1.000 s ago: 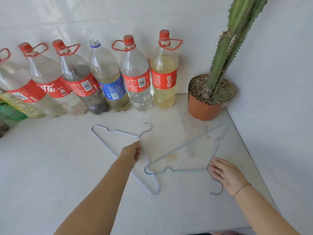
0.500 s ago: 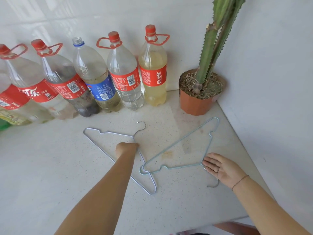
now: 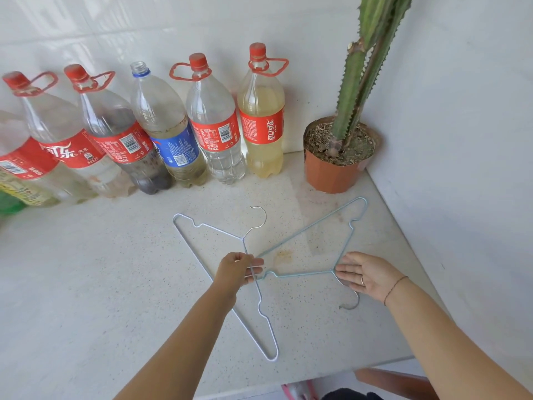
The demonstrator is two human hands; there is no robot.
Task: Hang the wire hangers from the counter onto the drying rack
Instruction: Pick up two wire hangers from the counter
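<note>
**Q:** ok so what have you got there, and how do those things handle?

**Me:** 2 wire hangers, both lying flat on the worktop point(image 3: 115, 284), crossing in a V; 1 white hanger point(image 3: 243, 239), 1 blue hanger point(image 3: 302, 273); the rack isn't in view at all. my guess is they weigh next to nothing and are thin, springy and kinda slick, so they'll snag each other if i yank; i'd take each by the neck just below the hook.

**Q:** and your hands right now?

**Me:** left hand point(image 3: 236, 269) has its fingers point(image 3: 255, 261) pinched round the white hanger's shoulder wire, right by the blue one's tip; right hand point(image 3: 372, 277) is flat, fingers straight, resting on the blue hanger's neck with the hook poking out underneath; not gripping it yet. behind them: 5 bottles point(image 3: 213, 125) with necks showing, more cut off at the left edge; 1 cactus pot point(image 3: 328, 174) in the corner.
</note>
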